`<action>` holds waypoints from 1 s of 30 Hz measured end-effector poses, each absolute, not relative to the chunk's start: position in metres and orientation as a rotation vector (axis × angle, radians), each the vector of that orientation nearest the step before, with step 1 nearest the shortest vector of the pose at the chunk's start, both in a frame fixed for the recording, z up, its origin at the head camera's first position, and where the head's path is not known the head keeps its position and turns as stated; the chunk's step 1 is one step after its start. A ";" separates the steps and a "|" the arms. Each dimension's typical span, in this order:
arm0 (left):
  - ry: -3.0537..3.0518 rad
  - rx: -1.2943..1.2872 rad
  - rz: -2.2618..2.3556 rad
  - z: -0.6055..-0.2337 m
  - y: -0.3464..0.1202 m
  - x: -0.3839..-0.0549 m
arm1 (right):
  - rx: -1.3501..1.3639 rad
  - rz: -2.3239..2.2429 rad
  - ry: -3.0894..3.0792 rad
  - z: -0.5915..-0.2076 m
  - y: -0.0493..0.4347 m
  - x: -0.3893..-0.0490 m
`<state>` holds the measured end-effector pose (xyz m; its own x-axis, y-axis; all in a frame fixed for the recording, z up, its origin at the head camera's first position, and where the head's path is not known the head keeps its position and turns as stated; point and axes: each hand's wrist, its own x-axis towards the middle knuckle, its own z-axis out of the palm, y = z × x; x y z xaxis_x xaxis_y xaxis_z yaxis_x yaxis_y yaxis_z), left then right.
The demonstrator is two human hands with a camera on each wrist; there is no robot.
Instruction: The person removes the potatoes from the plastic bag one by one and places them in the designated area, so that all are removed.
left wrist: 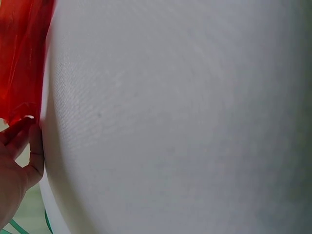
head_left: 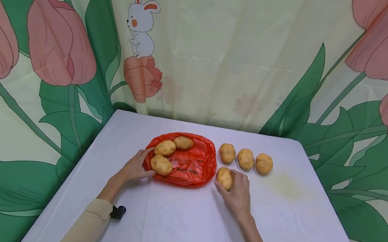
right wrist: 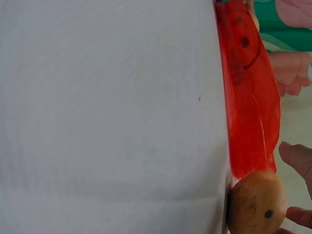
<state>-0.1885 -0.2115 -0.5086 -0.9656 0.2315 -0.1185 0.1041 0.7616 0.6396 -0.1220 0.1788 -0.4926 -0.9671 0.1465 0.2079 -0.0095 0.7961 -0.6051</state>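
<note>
My left hand holds the left rim of a red plastic bag, its thumb and a finger meeting the edge in the left wrist view. The bag lies spread with its mouth up. Inside it, on the left, are three potatoes, among them a front potato. My right hand is spread around another potato, which rests on the table just right of the bag. In the right wrist view the thumb stands off that potato, while a fingertip is at its side.
Behind the right hand, a row of three potatoes sits right of the bag: a left one, a middle one and a right one. A white cloth covers the table. A printed curtain hangs behind.
</note>
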 end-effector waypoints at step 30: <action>2.789 0.267 0.961 -0.509 -0.211 -0.189 | 0.404 1.252 -2.633 -0.475 0.084 -0.125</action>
<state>-0.1891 -0.2106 -0.5090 -0.9677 0.2265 -0.1105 0.1105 0.7751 0.6221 -0.1247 0.0845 -0.4754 -0.9430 -0.1592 0.2923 -0.3272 0.6044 -0.7264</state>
